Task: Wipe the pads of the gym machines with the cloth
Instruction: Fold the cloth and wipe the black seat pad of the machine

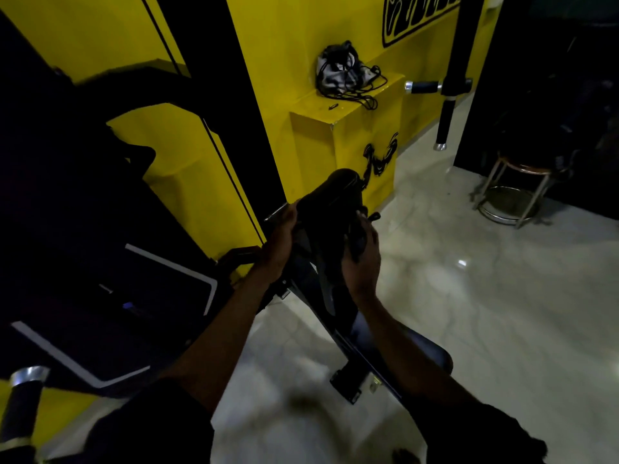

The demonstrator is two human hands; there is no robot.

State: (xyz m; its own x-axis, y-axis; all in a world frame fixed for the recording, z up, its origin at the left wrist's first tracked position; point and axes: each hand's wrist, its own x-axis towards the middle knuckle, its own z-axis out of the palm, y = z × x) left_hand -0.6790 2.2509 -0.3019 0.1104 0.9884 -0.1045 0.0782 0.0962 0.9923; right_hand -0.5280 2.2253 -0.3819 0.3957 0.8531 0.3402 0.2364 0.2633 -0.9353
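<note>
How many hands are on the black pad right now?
2. The left hand grips the pad's left edge; the right hand holds a dark cloth against its right side.

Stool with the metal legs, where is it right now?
In the head view the stool stands at the right, on the pale floor beside the dark wall.

At frame centre the black cloth (355,237) in my right hand (363,262) merges with the dark pad (336,192); I cannot tell where one ends. My left hand (279,241) wraps the pad, fingertips hidden behind it. The machine (83,229) filling the left side is lost in shadow. A dark patch (311,406) at lower centre is blurred; the top edge cuts off the wall design (412,15).
</note>
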